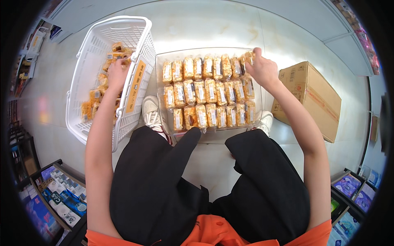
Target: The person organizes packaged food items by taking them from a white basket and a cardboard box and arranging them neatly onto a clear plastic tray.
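tub: from my remote seat, the clear tub (259, 102) is my landmark; its near edge faces the knees.
packs: three rows of packs (200, 91) fill most of the tub; more lie loose to its left, in the basket (93, 57).
basket: white, just left of the tub, tall rim leaning close to its far left corner.
left hand: left of the tub, the left hand (118, 74) reaches inside the basket, fingers on packs; i cannot tell if it grips one.
right hand: at the tub's far right corner, the right hand (262, 69) curls over a pack; i cannot tell whether the grip is tight.
box: the box (320, 102) sits right of the tub.
shoes: the shoes (152, 111) flank the tub's near corners.
room: floor (197, 33) runs wide beyond the tub's far edge, narrow toward the box.
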The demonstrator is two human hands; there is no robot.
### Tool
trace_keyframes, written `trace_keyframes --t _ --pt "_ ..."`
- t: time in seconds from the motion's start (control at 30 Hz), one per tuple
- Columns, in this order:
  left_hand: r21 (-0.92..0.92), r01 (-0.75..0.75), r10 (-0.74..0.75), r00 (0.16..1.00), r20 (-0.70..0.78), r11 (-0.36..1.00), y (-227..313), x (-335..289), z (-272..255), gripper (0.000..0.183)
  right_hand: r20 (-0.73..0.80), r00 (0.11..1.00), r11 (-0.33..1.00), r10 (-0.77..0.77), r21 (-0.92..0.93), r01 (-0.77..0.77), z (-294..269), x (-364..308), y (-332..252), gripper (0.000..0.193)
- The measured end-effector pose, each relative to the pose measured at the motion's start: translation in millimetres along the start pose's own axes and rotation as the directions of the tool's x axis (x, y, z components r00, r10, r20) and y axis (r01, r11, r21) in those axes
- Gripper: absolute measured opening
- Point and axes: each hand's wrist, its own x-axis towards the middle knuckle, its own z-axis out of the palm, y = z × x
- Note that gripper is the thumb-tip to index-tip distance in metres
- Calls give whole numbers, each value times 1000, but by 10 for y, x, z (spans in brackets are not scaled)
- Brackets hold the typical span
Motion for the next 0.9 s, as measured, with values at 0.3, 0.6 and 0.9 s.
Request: trace_keyframes --t 0.3,0.6,0.9 --pt "261 320 -372 910 184 911 33 -124 -48 47 52 996 997 65 -36 -63 99 -9 25 51" --pt "-122 290 -300 951 -76 949 -235 -291 -303 21 41 996 992 74 100 -78 -197 -149 -67 56" --pt "-769 -155 -302 857 -417 620 492 -21 -913 19 16 999 717 -41 696 18 -597 9 -562 55"
